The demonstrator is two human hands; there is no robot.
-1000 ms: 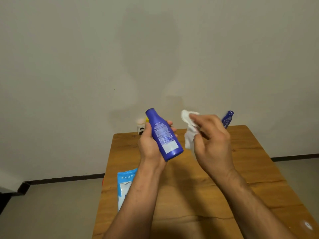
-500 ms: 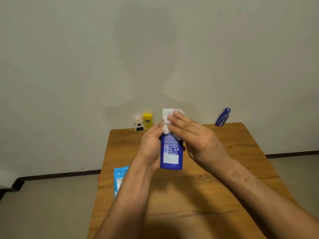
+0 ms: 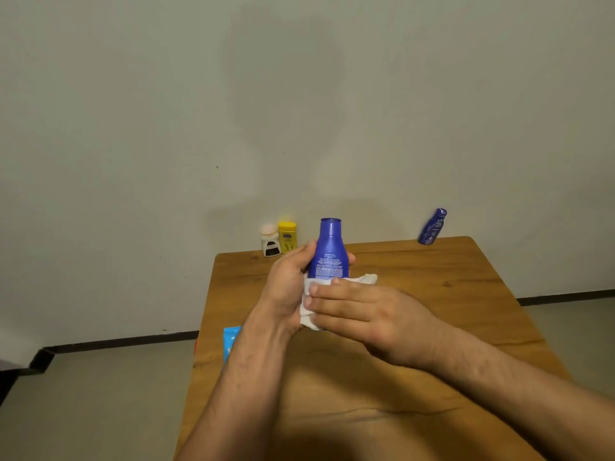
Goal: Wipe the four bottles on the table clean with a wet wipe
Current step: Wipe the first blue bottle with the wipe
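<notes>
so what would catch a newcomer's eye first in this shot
The big blue bottle, held upright over the middle of the table: the left hand grips it while the right hand presses a white wipe against its lower part. Then the far edge: a white bottle and a yellow bottle side by side on the left, a small blue bottle on the right.

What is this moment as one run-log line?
phase: wiping | left hand: grips blue bottle upright | right hand: presses wet wipe on bottle's lower body | place: above table
</notes>
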